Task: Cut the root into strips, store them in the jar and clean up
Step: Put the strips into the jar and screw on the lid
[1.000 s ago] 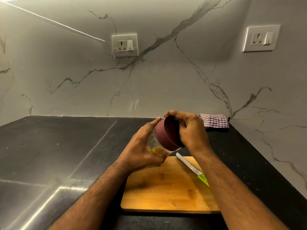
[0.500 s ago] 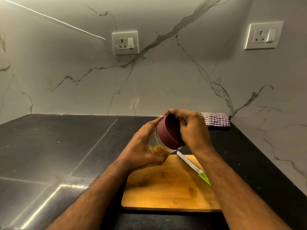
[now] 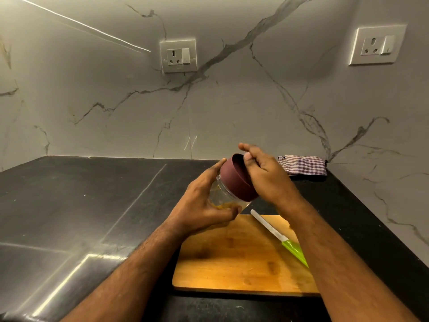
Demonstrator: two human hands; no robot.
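Loosening from its curled grip of a second ago, the right hand (image 3: 267, 175) now lies with straightened fingers on the maroon lid (image 3: 234, 180). The left hand (image 3: 204, 203) clasps the tilted jar (image 3: 222, 196), holding yellowish strips, above the cutting board's (image 3: 232, 259) twelve o'clock edge. Capping looks finished, leaving cleanup: the knife (image 3: 276, 235) lies toward three o'clock.

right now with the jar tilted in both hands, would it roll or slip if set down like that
Probably rolls: the jar is round and lies tilted. Likely light, since only a few strips show at the bottom. Its clear smooth wall may slip in the left hand; the right hand rests on the lid.
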